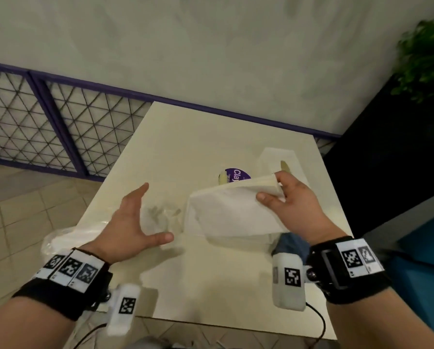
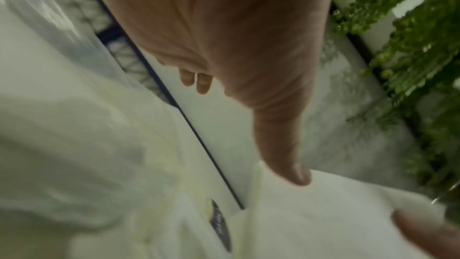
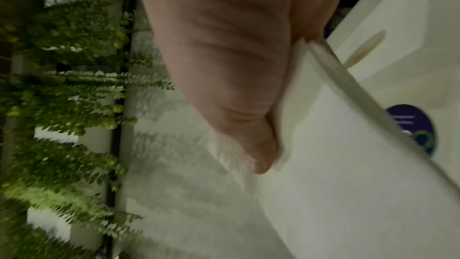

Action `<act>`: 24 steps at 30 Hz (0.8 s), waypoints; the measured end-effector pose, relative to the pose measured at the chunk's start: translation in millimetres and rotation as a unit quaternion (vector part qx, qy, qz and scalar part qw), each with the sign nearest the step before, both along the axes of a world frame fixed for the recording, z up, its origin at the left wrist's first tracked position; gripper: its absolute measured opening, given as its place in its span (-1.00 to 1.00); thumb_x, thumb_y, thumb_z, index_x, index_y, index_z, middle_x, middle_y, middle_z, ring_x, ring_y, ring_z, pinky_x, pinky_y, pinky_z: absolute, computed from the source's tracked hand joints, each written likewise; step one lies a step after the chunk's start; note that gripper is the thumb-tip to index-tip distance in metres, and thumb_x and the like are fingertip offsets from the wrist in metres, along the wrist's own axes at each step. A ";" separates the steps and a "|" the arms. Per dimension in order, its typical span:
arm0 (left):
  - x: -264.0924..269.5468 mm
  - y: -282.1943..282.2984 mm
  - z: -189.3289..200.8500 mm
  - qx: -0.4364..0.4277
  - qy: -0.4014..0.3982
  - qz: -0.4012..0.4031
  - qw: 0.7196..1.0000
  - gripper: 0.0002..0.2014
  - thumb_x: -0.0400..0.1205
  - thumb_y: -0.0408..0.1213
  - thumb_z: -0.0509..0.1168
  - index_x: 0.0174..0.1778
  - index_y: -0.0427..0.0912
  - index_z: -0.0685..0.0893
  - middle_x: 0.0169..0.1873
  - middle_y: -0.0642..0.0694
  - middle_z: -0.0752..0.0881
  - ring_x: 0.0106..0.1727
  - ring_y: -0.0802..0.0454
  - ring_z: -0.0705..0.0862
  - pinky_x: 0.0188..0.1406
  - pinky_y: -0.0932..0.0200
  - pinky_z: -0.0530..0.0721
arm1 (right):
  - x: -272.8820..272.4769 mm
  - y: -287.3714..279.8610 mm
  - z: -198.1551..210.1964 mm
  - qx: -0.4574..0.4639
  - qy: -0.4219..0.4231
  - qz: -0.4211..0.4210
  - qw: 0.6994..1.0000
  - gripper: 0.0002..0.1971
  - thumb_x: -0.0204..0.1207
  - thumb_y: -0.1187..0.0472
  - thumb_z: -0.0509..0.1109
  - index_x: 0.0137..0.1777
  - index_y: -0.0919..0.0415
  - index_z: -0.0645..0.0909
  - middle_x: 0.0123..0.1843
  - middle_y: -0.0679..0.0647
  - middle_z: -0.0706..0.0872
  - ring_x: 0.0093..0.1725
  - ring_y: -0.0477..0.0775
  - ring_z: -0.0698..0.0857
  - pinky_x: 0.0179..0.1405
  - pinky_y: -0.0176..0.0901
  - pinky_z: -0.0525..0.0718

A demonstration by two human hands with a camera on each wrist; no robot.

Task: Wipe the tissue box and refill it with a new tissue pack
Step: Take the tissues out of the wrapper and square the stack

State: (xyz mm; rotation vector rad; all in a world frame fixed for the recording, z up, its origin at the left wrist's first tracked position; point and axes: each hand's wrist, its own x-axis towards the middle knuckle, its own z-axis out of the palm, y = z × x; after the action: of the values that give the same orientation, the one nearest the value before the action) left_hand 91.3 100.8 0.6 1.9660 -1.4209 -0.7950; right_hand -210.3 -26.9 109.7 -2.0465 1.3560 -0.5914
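Observation:
My right hand (image 1: pixel 271 187) grips one end of a white stack of tissues (image 1: pixel 231 210) and holds it tilted above the table. In the right wrist view the thumb (image 3: pixel 248 135) presses on the tissue stack (image 3: pixel 336 164). The white tissue box (image 1: pixel 279 157) stands behind it at the back right, its oval slot (image 1: pixel 285 167) facing up. My left hand (image 1: pixel 155 212) hovers open with spread fingers, left of the stack and apart from it. A crumpled clear plastic wrapper (image 1: pixel 160 217) lies under that hand. In the left wrist view the left thumb (image 2: pixel 286 155) points at the stack (image 2: pixel 323 224).
A round purple label (image 1: pixel 236 175) lies on the cream table (image 1: pixel 185 137) beside the box. A blue cloth (image 1: pixel 291 245) lies under my right wrist. More clear plastic (image 1: pixel 67 238) hangs off the table's left edge. A mesh railing (image 1: pixel 59 122) stands behind, and a green plant (image 1: pixel 427 59) at the right.

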 end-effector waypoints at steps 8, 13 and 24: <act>-73.8 -54.0 -13.4 0.024 0.591 -0.058 0.804 0.27 -0.05 -0.10 0.78 0.57 -0.13 0.27 0.28 -0.19 0.67 0.28 -0.14 0.66 0.15 0.03 0.68 | -9.6 14.0 -26.0 0.212 -0.255 0.001 0.944 -0.78 0.49 0.33 0.48 0.07 0.07 0.63 -0.03 0.07 0.85 -0.03 0.05 0.81 0.01 -0.03 0.78; -90.0 -47.5 -38.3 0.063 0.677 -0.107 0.726 -0.14 0.14 -0.16 0.73 0.37 -0.31 0.61 0.28 -0.32 0.67 0.31 -0.23 0.65 0.21 -0.06 0.68 | -7.1 14.6 -21.6 0.272 -0.337 0.002 0.901 -0.78 0.51 0.35 0.45 0.10 0.11 0.64 0.06 0.17 0.82 0.05 0.19 0.80 0.14 0.15 0.74; -70.8 -35.7 4.7 -0.073 0.549 0.014 0.833 -0.54 0.35 -0.45 0.54 0.18 -0.16 0.71 0.05 -0.15 0.81 0.06 -0.08 0.79 -0.02 0.10 0.76 | -10.4 4.4 -34.0 0.285 -0.370 -0.042 0.883 -0.79 0.51 0.29 0.45 0.12 0.11 0.63 0.16 0.19 0.78 0.16 0.23 0.75 0.24 0.19 0.69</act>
State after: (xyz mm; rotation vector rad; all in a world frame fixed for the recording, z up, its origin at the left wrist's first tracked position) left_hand 20.5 65.1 5.4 1.0144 -0.6886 -1.4176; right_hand -220.7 -22.4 75.7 -1.1084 0.9828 -0.7883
